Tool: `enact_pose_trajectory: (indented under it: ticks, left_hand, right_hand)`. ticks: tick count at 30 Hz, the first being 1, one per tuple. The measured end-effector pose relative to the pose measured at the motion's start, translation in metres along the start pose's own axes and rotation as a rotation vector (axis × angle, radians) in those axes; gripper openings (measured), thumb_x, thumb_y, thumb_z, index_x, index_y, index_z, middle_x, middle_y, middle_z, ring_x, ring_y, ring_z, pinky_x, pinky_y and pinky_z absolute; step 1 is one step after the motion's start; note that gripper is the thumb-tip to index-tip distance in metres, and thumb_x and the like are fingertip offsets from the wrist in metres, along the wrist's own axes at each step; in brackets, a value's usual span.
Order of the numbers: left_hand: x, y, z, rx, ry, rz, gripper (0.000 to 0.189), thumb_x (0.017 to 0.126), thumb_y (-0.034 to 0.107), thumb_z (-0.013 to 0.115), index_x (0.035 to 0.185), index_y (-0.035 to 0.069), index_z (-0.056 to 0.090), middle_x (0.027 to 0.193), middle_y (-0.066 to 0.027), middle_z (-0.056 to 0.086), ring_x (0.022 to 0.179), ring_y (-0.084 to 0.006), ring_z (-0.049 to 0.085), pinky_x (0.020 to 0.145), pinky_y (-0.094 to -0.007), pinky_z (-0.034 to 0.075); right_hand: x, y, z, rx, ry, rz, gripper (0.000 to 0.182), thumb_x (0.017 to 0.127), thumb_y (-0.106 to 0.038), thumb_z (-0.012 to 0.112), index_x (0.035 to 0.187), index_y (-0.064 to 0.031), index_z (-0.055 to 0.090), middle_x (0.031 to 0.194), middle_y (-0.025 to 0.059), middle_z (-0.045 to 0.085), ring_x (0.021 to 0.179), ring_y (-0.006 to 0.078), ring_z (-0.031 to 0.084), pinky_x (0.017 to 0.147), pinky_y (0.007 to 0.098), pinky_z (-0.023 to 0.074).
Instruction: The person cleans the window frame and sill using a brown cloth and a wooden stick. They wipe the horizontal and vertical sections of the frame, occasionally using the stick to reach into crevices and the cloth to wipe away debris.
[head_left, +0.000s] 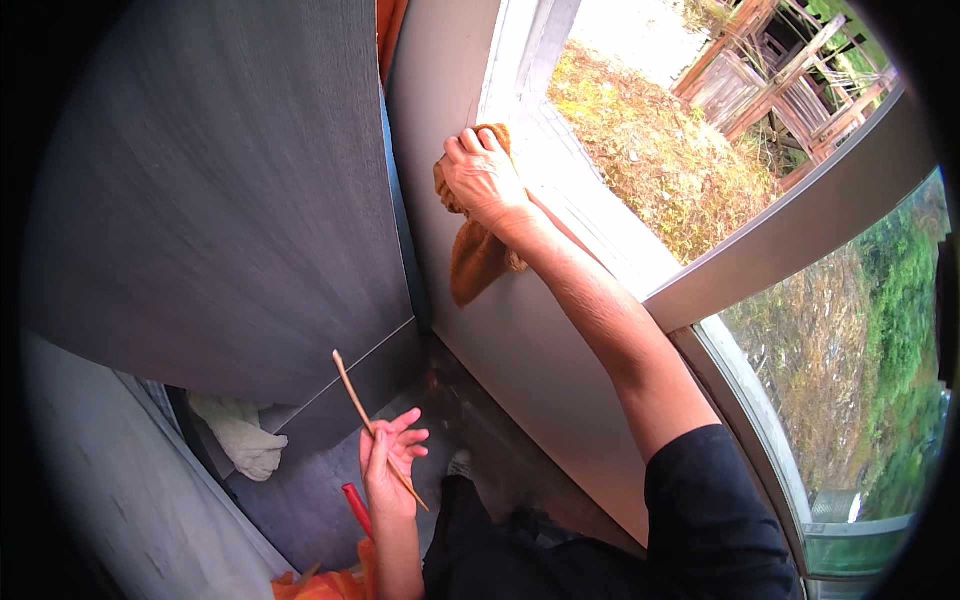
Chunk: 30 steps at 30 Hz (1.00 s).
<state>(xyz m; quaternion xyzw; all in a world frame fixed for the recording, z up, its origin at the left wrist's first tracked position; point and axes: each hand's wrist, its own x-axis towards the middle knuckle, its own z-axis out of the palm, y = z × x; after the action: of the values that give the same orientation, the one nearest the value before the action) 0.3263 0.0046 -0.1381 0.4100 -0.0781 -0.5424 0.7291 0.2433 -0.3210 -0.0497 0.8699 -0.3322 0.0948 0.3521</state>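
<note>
My right hand (480, 172) presses a brown cloth (480, 259) onto the inner edge of a white window sill (577, 202). Part of the cloth hangs down over the pale wall below. Lower down, my left hand (390, 465) holds a thin wooden stick (351, 390) between thumb and fingers, the other fingers spread. The stick slants, its upper end pointing away from me and its lower tip passing below the palm. It touches nothing besides the hand.
A tall dark grey cabinet panel (240, 187) stands at the left, close to the wall. A white cloth (247, 442) hangs low beside it. A red handle (357, 510) and orange material (330, 585) are near my left forearm. A window frame post (810, 232) rises at the right.
</note>
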Motion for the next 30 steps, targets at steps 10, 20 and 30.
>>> enact_pose_trajectory:
  ticks: [10,20,30]
  left_hand:
    - [-0.017,-0.016,0.003,-0.023,0.162,0.045,0.014,0.09,0.023,0.043,0.091,0.01,0.048,0.103,-0.0194,0.057,0.074,-0.017,0.059,0.06,-0.0242,0.047]
    - [-0.047,-0.035,0.058,-0.056,-0.202,-0.065,0.012,0.09,0.02,0.045,0.091,0.008,0.048,0.102,-0.0228,0.057,0.071,-0.02,0.062,0.059,-0.0243,0.049]
    - [-0.099,-0.075,0.066,-0.016,-0.237,-0.128,0.012,0.089,0.021,0.047,0.091,0.01,0.049,0.101,-0.0221,0.058,0.066,-0.0183,0.062,0.056,-0.0237,0.047]
  right_hand:
    - [-0.053,0.01,-0.026,0.291,0.087,0.307,0.02,0.068,-0.009,0.057,0.088,-0.0071,0.054,0.095,0.0094,0.05,0.088,0.0259,0.05,0.074,0.0365,0.0439]
    - [-0.162,0.014,-0.072,0.208,-0.016,0.348,0.02,0.066,-0.011,0.057,0.084,-0.004,0.054,0.087,0.0095,0.053,0.081,0.0254,0.052,0.066,0.0326,0.0456]
    - [-0.244,0.033,-0.119,-0.04,-0.12,-0.076,0.032,0.07,-0.025,0.051,0.089,-0.0014,0.061,0.105,0.0065,0.047,0.089,0.0174,0.043,0.078,0.0253,0.035]
